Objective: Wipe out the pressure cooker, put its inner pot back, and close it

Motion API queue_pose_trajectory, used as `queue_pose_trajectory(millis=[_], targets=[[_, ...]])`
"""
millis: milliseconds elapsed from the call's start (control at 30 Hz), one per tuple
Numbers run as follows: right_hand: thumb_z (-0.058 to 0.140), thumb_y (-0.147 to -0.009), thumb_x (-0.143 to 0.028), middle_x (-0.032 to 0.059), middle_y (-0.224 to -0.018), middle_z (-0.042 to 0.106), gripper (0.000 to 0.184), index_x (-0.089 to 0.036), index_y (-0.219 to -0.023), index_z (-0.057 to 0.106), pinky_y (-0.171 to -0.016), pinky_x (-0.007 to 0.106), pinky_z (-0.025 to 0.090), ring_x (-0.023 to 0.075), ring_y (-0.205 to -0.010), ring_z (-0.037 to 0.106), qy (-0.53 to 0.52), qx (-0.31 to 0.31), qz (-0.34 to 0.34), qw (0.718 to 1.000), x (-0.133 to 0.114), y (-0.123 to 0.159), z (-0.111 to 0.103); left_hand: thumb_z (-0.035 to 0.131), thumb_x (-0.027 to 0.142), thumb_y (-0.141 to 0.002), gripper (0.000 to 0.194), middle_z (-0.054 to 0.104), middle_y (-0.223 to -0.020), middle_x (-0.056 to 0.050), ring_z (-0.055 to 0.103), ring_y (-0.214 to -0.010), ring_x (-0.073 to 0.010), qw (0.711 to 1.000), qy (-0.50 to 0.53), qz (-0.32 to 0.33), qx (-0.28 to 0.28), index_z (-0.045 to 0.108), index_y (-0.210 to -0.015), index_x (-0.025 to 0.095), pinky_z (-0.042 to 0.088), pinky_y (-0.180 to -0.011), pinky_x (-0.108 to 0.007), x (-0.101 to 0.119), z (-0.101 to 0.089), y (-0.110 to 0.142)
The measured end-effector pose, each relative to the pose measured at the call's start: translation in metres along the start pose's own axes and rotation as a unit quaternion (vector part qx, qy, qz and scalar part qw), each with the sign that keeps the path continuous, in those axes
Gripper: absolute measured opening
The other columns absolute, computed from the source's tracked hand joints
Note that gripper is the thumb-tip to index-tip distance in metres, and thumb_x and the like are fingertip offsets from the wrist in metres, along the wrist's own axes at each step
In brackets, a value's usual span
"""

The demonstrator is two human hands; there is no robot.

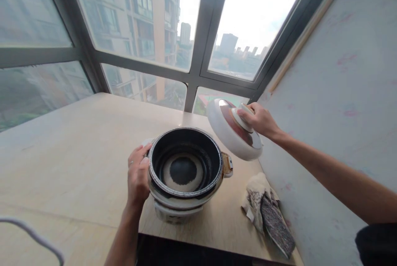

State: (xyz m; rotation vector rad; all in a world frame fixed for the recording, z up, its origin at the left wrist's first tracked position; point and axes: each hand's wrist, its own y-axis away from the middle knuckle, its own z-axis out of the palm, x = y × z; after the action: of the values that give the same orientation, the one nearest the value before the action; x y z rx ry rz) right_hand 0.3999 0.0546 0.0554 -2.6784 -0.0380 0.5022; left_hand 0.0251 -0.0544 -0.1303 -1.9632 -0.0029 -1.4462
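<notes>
A white electric cooker (178, 213) stands on the wooden sill, its top uncovered. Inside it sits a black inner pot (214, 142) with a worn, pale ring on its bottom and nothing else visible in it. My left hand (138, 173) is closed at the cooker's left side, where the handle is mostly hidden by the fingers. On the opposite side the brownish right handle (227, 165) is free. My right hand (259, 119) grips the knob of a white-rimmed lid (217, 127) with a glass middle. The lid is tilted in the air, right of and above the cooker.
A crumpled cloth (268, 212) lies on the sill (77, 154) to the right, near the papered wall (338, 105). A pale cord (34, 235) curves in at the lower left. Framed windows (145, 61) close off the back and left.
</notes>
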Motion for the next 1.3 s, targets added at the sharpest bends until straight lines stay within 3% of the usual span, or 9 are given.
queue_pose_trajectory(millis=[167,300,433,567,733,1033,1300], targets=[[0.052,-0.084,-0.074,0.0073,-0.084,0.064,0.055,-0.019,-0.088,0.059,-0.067,0.032,0.038,0.0227,-0.076,0.057,-0.047,-0.021,-0.104,0.993,-0.057,0.032,-0.017,0.039,0.06,-0.102,0.063,0.068,-0.137,-0.013,0.05,-0.14,-0.0281,1.0,0.007,-0.01,-0.003,0.074,-0.126,0.014,0.036,-0.121,-0.043,-0.001,0.001,-0.002],[0.057,-0.085,-0.07,0.0073,-0.09,0.066,0.052,-0.019,-0.093,0.058,-0.07,0.032,0.041,0.022,-0.079,0.058,-0.061,-0.042,-0.154,0.985,-0.086,0.052,-0.01,0.032,0.066,-0.103,0.072,0.068,-0.135,-0.015,0.051,-0.138,-0.0291,1.0,0.015,-0.011,0.0,0.075,-0.125,0.013,0.035,-0.121,-0.046,-0.001,0.003,-0.004],[0.061,-0.09,-0.059,0.0083,-0.098,0.067,0.042,-0.018,-0.098,0.057,-0.073,0.032,0.041,0.0226,-0.085,0.06,-0.011,-0.037,-0.18,0.983,-0.108,0.072,0.003,0.024,0.076,-0.101,0.085,0.067,-0.133,-0.017,0.052,-0.136,-0.0296,1.0,0.018,0.002,0.005,0.075,-0.124,0.012,0.036,-0.122,-0.046,-0.001,0.003,-0.005],[0.063,-0.096,-0.055,0.0106,-0.11,0.068,0.039,-0.018,-0.105,0.059,-0.071,0.032,0.041,0.0253,-0.092,0.063,0.079,-0.03,-0.175,0.981,-0.127,0.092,0.013,0.021,0.083,-0.098,0.092,0.065,-0.135,-0.018,0.052,-0.136,-0.0309,1.0,0.013,0.015,-0.005,0.073,-0.127,0.013,0.036,-0.123,-0.048,-0.006,0.002,-0.006],[0.062,-0.099,-0.058,0.0132,-0.117,0.069,0.044,-0.016,-0.113,0.061,-0.073,0.034,0.044,0.0304,-0.1,0.067,0.109,-0.036,-0.138,0.984,-0.141,0.102,0.023,0.016,0.086,-0.096,0.095,0.064,-0.138,-0.018,0.052,-0.138,-0.0315,1.0,0.012,0.026,-0.01,0.07,-0.131,0.016,0.035,-0.123,-0.049,-0.009,0.004,-0.006],[0.062,-0.1,-0.059,0.0171,-0.123,0.07,0.052,-0.012,-0.123,0.062,-0.082,0.037,0.049,0.0354,-0.11,0.068,0.123,-0.075,-0.086,0.986,-0.157,0.096,0.034,0.021,0.068,-0.105,0.072,0.06,-0.148,-0.016,0.045,-0.147,-0.0282,1.0,0.016,0.003,0.012,0.068,-0.133,0.021,0.028,-0.127,-0.047,-0.004,0.009,0.0],[0.061,-0.1,-0.059,0.018,-0.123,0.07,0.054,-0.011,-0.125,0.062,-0.084,0.038,0.05,0.0367,-0.115,0.067,0.126,-0.079,-0.086,0.985,-0.166,0.098,0.053,0.023,0.059,-0.106,0.071,0.057,-0.15,-0.017,0.043,-0.149,-0.0313,1.0,0.005,-0.028,-0.012,0.043,-0.159,0.018,0.023,-0.124,-0.055,0.001,0.008,0.002]])
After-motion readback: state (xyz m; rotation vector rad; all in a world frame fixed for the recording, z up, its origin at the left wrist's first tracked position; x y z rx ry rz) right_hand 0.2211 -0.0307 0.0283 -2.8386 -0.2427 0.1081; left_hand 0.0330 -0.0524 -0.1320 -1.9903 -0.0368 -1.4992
